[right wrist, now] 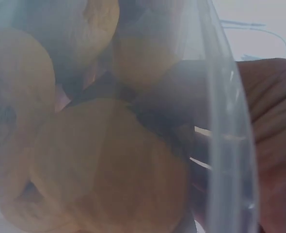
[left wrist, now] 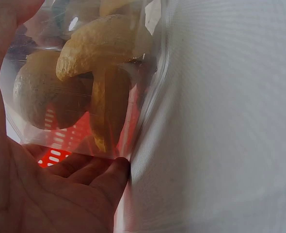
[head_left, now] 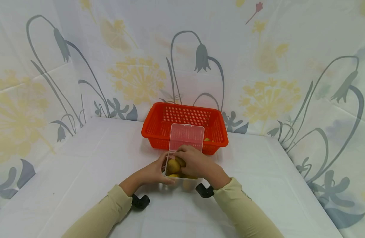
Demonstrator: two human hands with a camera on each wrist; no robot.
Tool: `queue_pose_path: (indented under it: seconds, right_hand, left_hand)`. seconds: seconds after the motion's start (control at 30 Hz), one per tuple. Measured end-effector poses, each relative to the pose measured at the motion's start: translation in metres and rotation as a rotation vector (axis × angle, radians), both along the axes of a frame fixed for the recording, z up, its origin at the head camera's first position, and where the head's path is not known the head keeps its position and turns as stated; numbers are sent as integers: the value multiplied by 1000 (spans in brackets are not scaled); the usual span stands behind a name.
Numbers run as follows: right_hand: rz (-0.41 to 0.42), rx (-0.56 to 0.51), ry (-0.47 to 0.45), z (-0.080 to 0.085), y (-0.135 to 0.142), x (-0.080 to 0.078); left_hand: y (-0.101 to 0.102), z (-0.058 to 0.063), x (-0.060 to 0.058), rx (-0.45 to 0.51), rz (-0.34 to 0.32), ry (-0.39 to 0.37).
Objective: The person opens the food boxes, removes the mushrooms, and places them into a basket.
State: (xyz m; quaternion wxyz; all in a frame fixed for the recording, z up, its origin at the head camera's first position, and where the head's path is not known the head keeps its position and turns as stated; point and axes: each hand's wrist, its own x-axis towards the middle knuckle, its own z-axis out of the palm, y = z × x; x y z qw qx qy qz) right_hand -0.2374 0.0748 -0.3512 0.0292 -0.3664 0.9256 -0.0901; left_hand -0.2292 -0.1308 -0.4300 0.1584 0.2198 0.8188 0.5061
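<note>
A clear plastic box (head_left: 167, 176) with its hinged lid (head_left: 186, 134) raised stands on the white table. Rounded yellow-brown pieces (head_left: 173, 166) lie inside; through the wall in the left wrist view, one looks like a mushroom (left wrist: 102, 46) with cap and stem. My left hand (head_left: 155, 170) grips the box's left end, thumb along the near side. Over the box's right half, my right hand (head_left: 197, 162) reaches in from above, fingers and thumb around a yellow-brown mushroom (head_left: 180, 161), mostly hidden by the hand. The right wrist view looks through the hazy wall at several rounded pieces (right wrist: 109, 165).
Right behind the box stands a red perforated basket (head_left: 149, 132), overlapped by the raised lid. A small yellowish piece (head_left: 207, 139) shows in its right part. A flower-printed cloth (head_left: 141, 39) hangs behind the white table (head_left: 90, 158).
</note>
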Motion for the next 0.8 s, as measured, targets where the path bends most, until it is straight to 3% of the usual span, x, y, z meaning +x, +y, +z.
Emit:
queue_pose_path:
  seconds: [0.57,0.8]
  right_hand:
    - [-23,-65,11,9,5,4]
    - [-9,-153,44,16,10,7]
  left_hand:
    - [0,1,1,-2,-1,10]
    - [0,1,1,-11,10,6]
